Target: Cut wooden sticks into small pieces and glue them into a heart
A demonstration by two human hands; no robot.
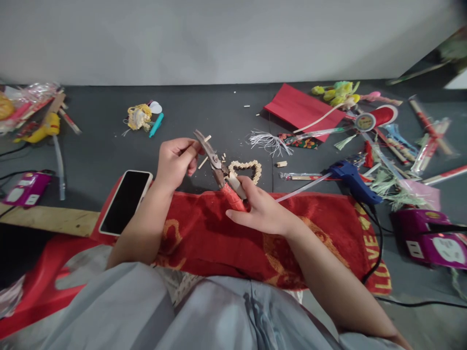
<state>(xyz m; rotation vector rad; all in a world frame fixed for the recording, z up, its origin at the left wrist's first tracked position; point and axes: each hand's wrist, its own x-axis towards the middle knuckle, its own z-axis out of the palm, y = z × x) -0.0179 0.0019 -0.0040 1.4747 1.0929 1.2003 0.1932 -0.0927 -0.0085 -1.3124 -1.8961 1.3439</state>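
Observation:
In my right hand [257,206] is a worn pair of hand shears [216,164], one grip wrapped in red and the other pale. Its blades point up and to the left. My left hand [175,160] is closed in a pinch beside the blades, with the end of a thin pale stick [207,138] showing past them on the right. The fingers partly hide the stick. Just right of the shears lies a heart-shaped outline [257,169] built of short pale pieces. Small cut bits [224,156] and another pale stick [203,163] are scattered around the blades.
A red towel [204,233] covers the table's front edge, with a phone [126,201] at left. Blue [355,182] and yellow [45,129] glue guns lie on either side. Red paper [301,109], a red thread spool [377,118] and a purple box [430,238] sit right.

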